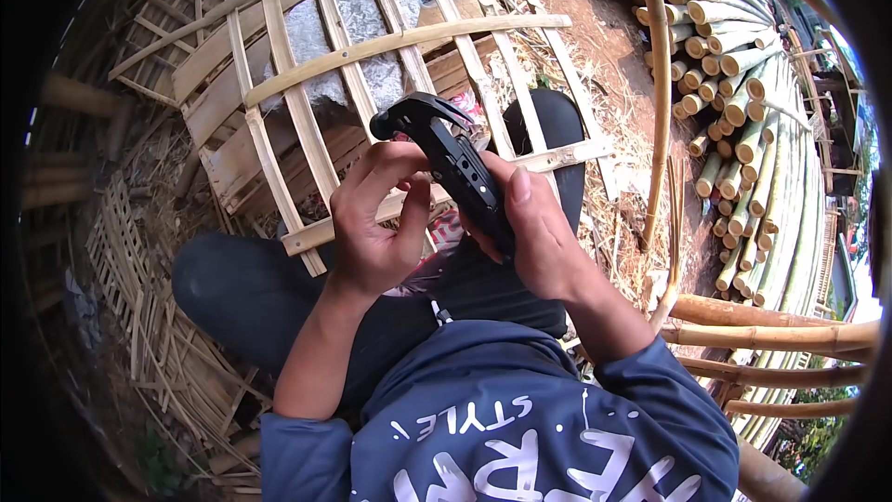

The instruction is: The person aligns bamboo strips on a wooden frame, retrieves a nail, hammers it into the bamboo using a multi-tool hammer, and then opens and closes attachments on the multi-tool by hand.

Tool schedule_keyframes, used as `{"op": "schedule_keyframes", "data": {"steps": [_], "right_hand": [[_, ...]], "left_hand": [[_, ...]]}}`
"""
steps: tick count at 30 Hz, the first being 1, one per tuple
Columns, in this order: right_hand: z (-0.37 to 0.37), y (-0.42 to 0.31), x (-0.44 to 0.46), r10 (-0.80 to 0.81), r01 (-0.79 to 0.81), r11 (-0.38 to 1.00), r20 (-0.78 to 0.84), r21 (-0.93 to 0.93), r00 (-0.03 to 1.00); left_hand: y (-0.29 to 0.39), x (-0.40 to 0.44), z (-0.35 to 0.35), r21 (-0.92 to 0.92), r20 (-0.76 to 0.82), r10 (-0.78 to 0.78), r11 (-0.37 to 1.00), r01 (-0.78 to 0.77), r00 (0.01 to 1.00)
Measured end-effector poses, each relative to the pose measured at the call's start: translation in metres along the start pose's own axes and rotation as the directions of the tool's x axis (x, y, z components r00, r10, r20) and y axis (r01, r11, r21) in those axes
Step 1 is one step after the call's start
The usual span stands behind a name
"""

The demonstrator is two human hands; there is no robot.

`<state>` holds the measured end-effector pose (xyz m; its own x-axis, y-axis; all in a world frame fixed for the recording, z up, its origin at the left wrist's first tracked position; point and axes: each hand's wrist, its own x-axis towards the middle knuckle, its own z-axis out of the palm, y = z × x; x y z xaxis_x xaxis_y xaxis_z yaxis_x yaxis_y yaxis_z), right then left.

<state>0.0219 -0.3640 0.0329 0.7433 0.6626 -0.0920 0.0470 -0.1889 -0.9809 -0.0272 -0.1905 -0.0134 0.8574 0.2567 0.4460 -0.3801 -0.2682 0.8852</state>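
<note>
A black multi-tool hammer (465, 175) is held up in front of my lap, slanting from upper left to lower right. My right hand (542, 237) wraps its lower end, thumb lying along the side. On the other side, my left hand (379, 214) has its fingers curled against the tool just below the head; its thumb is bent close by. Some of those fingertips are hidden behind the tool. Beneath and beyond it lies a lattice frame of split bamboo slats (409, 37), reaching over my legs.
A grey-white stone (348, 37) shows beneath the slats. Cut bamboo poles (734, 65) are stacked at the right, with upright and level bamboo rails (771, 339) nearer me. Split strips (158, 335) are heaped at the left. Straw and shavings (627, 195) litter the ground.
</note>
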Motion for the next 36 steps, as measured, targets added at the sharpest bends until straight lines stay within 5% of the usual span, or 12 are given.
{"op": "schedule_keyframes", "data": {"steps": [13, 36], "right_hand": [[0.003, -0.009, -0.007, -0.238, 0.23, 0.944, -0.005, -0.236, 0.971], [0.004, 0.009, -0.009, -0.38, 0.353, 0.87, -0.01, -0.343, 0.925]], "left_hand": [[0.0, -0.002, 0.0, 0.193, 0.003, 0.215, 0.958, -0.212, 0.977], [-0.005, -0.008, 0.0, 0.17, 0.007, 0.242, 0.956, -0.239, 0.97]]}}
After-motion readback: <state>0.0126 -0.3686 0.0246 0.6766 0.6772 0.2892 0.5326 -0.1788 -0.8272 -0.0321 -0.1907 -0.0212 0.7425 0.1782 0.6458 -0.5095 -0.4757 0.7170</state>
